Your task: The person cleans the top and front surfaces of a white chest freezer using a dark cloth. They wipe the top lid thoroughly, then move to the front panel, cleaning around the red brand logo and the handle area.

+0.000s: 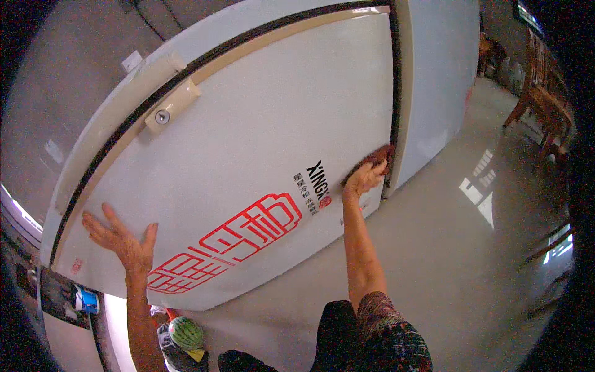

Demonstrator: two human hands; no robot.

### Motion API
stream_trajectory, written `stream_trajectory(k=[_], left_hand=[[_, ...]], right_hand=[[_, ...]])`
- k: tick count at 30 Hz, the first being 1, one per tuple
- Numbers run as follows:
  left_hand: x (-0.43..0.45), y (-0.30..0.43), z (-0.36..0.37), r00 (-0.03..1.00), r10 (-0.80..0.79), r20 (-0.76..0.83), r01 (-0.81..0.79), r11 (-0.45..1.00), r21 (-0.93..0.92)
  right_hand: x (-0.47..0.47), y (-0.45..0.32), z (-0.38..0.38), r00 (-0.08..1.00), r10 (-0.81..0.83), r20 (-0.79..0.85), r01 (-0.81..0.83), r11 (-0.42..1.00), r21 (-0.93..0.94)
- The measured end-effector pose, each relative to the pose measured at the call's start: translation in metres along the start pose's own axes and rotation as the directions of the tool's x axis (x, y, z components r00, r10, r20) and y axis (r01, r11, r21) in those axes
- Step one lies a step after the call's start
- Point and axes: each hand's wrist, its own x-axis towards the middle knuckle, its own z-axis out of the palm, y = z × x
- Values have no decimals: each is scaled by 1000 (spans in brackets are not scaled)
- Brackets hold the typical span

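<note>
A white Xingx chest freezer [279, 116] with red and black printing fills the middle of the view. My right hand [367, 176] presses a dark reddish-brown cloth [374, 157] against its front panel, by the dark seal at the right edge. At the left end of the same panel, my left hand [125, 239] rests with fingers spread and nothing in it. Up on the panel's upper left, a beige lock housing [173, 108] with a round metal keyhole stands beside the dark seal.
A watermelon [186, 333] lies low at the left, by dark and yellow items. A wooden chair [544, 107] stands on the smooth floor at the right. Below the freezer's left end is a blue and white container [87, 300].
</note>
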Motion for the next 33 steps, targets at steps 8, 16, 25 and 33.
stream_trajectory(k=[8,16,25,33], left_hand=[[5,4,-4,996,46,-79,-53,995,-83],[-2,-2,-1,998,20,-57,-28,991,-134],[-61,-45,-1,987,5,-158,-51,957,-285],[-120,-98,13,993,-112,-22,110,991,-75]], right_hand=[[-40,-15,-12,992,73,103,-77,997,29],[-215,-111,-14,726,-644,241,491,731,475],[-282,-97,-70,-80,-930,360,653,224,724],[-164,-22,-33,594,-788,162,792,609,55]])
